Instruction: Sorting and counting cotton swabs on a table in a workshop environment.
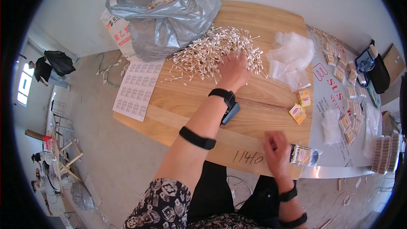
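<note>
A large loose pile of cotton swabs (207, 51) lies on the wooden table (195, 114). My left hand (234, 71) reaches into its near right side, fingers stretched out and the tips partly hidden among the swabs. Close to the near table edge, my right hand (277, 152) is raised with curled fingers, slightly blurred; whatever they may hold is too small to name. Just right of it lies a clear bag of swabs with a yellow label (303, 155). Yellow cards (298, 113) lie farther up, below a stack of clear plastic bags (290, 57).
A grey plastic sack (169, 29) of swabs stands at the far left, above a printed sheet (139, 87). On the grey side table (324, 101) to the right are several filled packs (349, 108) and a blue-black bag (375, 65). Other people (44, 70) are far left.
</note>
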{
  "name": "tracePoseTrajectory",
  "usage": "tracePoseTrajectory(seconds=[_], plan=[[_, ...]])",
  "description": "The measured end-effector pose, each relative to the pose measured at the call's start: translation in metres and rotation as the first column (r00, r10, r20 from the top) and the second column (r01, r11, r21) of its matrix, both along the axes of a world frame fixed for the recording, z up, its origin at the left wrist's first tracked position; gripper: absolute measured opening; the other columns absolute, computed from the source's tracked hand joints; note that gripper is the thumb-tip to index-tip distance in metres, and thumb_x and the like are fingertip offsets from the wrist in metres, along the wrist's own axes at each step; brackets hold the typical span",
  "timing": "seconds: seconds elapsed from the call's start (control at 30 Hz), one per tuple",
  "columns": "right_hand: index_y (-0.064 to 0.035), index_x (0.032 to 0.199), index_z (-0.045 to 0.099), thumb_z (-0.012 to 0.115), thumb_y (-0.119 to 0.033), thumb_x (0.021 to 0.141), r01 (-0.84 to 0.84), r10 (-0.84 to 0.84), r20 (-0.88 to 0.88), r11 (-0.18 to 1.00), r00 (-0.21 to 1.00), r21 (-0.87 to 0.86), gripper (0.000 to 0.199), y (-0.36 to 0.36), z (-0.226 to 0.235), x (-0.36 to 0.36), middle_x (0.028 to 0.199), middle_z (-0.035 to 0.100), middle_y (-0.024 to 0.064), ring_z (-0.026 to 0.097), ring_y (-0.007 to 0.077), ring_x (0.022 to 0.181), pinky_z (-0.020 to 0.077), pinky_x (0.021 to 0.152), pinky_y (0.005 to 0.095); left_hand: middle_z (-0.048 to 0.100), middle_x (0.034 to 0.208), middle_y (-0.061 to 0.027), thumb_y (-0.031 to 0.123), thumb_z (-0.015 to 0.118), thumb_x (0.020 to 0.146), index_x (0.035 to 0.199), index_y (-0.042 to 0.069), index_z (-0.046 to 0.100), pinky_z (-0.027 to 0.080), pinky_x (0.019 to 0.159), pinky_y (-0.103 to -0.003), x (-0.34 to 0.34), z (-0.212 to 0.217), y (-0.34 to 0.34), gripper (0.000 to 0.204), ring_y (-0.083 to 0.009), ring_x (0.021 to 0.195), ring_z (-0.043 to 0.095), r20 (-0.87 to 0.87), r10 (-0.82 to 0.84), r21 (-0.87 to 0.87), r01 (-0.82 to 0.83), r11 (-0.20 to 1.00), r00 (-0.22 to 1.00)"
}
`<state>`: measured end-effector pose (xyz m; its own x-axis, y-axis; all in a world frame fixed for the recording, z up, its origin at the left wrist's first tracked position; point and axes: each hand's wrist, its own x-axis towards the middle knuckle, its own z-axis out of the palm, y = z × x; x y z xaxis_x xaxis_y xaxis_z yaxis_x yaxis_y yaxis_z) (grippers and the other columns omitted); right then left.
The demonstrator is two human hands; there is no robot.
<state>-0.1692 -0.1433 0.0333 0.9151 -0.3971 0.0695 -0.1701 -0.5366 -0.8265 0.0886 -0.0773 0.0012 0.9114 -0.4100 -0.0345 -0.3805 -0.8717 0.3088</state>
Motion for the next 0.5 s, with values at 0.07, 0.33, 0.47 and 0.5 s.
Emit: tracePoseTrajectory(seconds=[0.07, 0.33, 0.47, 0.5], plan=[[0.0026, 0.1, 0.055, 0.063, -0.005, 0.074, 0.012, -0.009, 0.033, 0.997, 0.999, -0.082, 0.029, -0.022, 0.001, 0.032, 0.09, 0.054, 0.0195, 0.054, 0.0355, 0.083, 0.044, 0.071, 0.0402, 0.04, 0.133, -0.0206, 0.03, 0.06, 0.082, 0.132, 0.014, 0.039, 0.035, 0.098, -0.053, -0.008, 0.007, 0.007, 0.057, -0.0394, 0.122, 0.039, 0.047, -0.071, -0.146, 0.077, 0.986, 0.996], [0.0154, 0.127, 0.03, 0.073, -0.042, 0.069, 0.006, -0.048, -0.133, 0.953, 0.99, -0.302, 0.092, -0.05, -0.023, 0.174, 0.125, 0.042, 0.0327, 0.041, 0.0455, 0.117, 0.0352, 0.099, 0.0443, 0.028, 0.142, -0.0192, 0.014, 0.063, 0.075, 0.135, 0.013, 0.036, 0.032, 0.1, -0.053, 0.004, -0.001, 0.09, 0.065, -0.0383, 0.129, 0.031, 0.146, -0.09, -0.008, 0.092, 0.996, 0.985], [0.0146, 0.131, 0.025, 0.073, -0.048, 0.064, 0.027, -0.175, -0.308, 0.902, 0.935, -0.43, 0.104, -0.057, -0.059, 0.193, 0.13, 0.039, 0.0302, 0.036, 0.0434, 0.123, 0.0303, 0.103, 0.0448, 0.022, 0.144, -0.0231, 0.003, 0.059, 0.073, 0.139, 0.01, 0.029, 0.027, 0.107, -0.042, -0.018, -0.015, 0.064, 0.073, -0.0367, 0.133, 0.024, -0.016, -0.094, -0.086, 0.093, 0.992, 0.995], [0.0138, 0.133, 0.024, 0.074, -0.047, 0.064, 0.027, -0.178, -0.337, 0.913, 0.925, -0.406, 0.105, -0.047, -0.051, 0.195, 0.132, 0.038, 0.0295, 0.033, 0.0422, 0.126, 0.0281, 0.104, 0.0456, 0.022, 0.144, -0.0235, 0.001, 0.059, 0.072, 0.14, 0.01, 0.029, 0.026, 0.107, -0.042, -0.023, -0.014, 0.064, 0.074, -0.0371, 0.133, 0.024, -0.047, -0.108, -0.103, 0.103, 0.989, 0.993]])
